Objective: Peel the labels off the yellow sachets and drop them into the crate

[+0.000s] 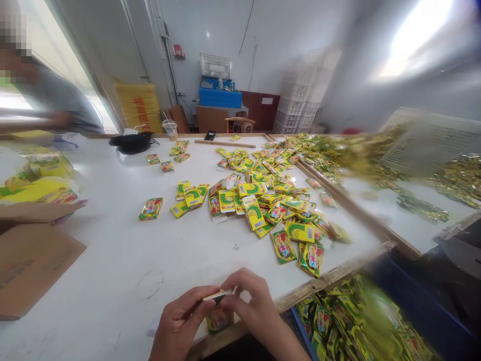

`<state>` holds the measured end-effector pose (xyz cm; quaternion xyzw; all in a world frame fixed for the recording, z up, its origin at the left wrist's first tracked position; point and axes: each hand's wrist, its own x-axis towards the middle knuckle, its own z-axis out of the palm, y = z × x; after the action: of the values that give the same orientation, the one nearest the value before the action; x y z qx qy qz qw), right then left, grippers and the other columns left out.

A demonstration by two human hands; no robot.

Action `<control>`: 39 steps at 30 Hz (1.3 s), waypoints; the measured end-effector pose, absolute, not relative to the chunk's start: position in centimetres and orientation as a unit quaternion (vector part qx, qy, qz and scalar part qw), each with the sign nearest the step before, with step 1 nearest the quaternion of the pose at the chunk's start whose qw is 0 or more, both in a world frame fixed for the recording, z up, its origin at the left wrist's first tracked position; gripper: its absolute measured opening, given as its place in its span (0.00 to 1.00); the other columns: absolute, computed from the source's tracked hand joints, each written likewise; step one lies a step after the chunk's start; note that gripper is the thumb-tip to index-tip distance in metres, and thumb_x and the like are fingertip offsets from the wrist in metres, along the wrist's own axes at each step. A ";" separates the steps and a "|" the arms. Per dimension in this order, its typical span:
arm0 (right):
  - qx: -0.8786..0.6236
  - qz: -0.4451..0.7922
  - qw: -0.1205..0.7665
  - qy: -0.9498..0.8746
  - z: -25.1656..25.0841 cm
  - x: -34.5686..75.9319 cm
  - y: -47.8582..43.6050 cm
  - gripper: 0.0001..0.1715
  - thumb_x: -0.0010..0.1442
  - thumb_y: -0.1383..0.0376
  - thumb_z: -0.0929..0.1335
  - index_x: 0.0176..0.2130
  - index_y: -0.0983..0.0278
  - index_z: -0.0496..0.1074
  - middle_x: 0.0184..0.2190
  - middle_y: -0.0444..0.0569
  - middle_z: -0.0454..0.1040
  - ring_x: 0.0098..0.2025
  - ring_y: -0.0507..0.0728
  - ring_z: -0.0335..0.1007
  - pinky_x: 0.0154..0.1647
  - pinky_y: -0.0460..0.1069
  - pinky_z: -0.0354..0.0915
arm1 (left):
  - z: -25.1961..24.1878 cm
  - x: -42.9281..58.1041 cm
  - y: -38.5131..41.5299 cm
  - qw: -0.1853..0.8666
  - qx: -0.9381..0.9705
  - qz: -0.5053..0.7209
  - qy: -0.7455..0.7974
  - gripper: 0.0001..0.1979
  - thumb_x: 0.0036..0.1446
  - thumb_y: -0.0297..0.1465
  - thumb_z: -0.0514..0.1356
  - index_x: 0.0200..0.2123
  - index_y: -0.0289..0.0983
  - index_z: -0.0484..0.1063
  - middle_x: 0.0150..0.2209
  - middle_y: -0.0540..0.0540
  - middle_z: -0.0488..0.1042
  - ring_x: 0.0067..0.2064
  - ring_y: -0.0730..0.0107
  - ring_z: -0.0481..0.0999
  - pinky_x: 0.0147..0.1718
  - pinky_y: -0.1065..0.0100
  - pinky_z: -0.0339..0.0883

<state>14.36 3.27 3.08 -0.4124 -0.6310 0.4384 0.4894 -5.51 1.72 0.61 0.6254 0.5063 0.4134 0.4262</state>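
Observation:
Near the table's front edge, my left hand (179, 317) and my right hand (252, 296) are closed on one small yellow and green candy box (218, 321). The box is upright with its top end facing up, and a white flap (217, 295) shows between my fingertips. My fingers hide much of it. Beyond my hands lies a heap of similar boxes (253, 213), some with white end flaps sticking out. Two boxes (311, 258) lie at the heap's near edge, and a single box (151, 208) lies apart to the left.
A brown carton (35, 265) stands at the left. Below the table's wooden edge (319, 286), a blue bin (424, 291) holds many boxes. Shiny wrapped packets (424, 206) lie beyond a wooden divider (349, 205). A blurred person (56, 95) is at the far left.

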 end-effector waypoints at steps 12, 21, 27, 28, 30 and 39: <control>-0.420 0.432 0.479 -0.639 0.7 13.8 6.2 0.10 0.60 0.66 0.70 0.41 0.56 0.82 0.31 0.48 0.79 0.34 0.55 0.74 0.36 0.47 0.69 | 0.3 -4.9 4.9 0.463 0.549 0.419 0.555 0.14 0.55 0.40 0.65 0.43 0.43 0.81 0.44 0.47 0.82 0.49 0.56 0.79 0.51 0.62 0.72; -0.485 0.535 0.451 -0.525 0.1 13.4 6.5 0.06 0.54 0.66 0.73 0.34 0.64 0.81 0.24 0.44 0.76 0.22 0.51 0.68 0.24 0.44 0.65 | 1.7 -4.5 5.0 0.569 0.462 0.397 0.552 0.16 0.55 0.39 0.66 0.44 0.39 0.79 0.40 0.46 0.83 0.44 0.59 0.79 0.45 0.66 0.73; -0.468 0.502 0.431 -0.586 0.4 14.3 6.3 0.09 0.49 0.66 0.76 0.35 0.61 0.80 0.28 0.43 0.77 0.29 0.53 0.71 0.30 0.45 0.67 | -0.3 -5.7 4.3 0.487 0.558 0.406 0.535 0.15 0.53 0.38 0.67 0.44 0.44 0.80 0.46 0.48 0.81 0.47 0.58 0.79 0.48 0.65 0.74; -0.465 0.493 0.433 -0.594 0.5 14.4 6.1 0.10 0.48 0.67 0.77 0.35 0.61 0.79 0.29 0.43 0.77 0.30 0.53 0.71 0.32 0.45 0.67 | -0.6 -5.8 4.0 0.486 0.561 0.408 0.531 0.16 0.53 0.38 0.67 0.46 0.45 0.79 0.47 0.49 0.81 0.47 0.58 0.79 0.47 0.65 0.75; -0.455 0.480 0.444 -0.605 0.5 14.3 5.5 0.11 0.49 0.69 0.76 0.36 0.61 0.79 0.32 0.43 0.77 0.33 0.53 0.71 0.34 0.46 0.67 | -1.0 -5.9 3.4 0.470 0.569 0.415 0.532 0.17 0.54 0.37 0.66 0.48 0.46 0.78 0.47 0.50 0.81 0.47 0.59 0.80 0.49 0.64 0.75; -0.430 0.455 0.504 -0.594 1.4 14.2 3.8 0.08 0.54 0.71 0.73 0.36 0.60 0.78 0.34 0.46 0.76 0.37 0.55 0.72 0.39 0.48 0.68 | 0.3 -4.7 2.6 0.499 0.584 0.418 0.485 0.11 0.57 0.35 0.64 0.44 0.45 0.79 0.47 0.48 0.80 0.49 0.58 0.78 0.49 0.65 0.74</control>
<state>14.19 3.77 1.37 -0.4305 -0.5941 0.4554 0.5043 -4.72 2.60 0.35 0.5840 0.4852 0.4176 0.4992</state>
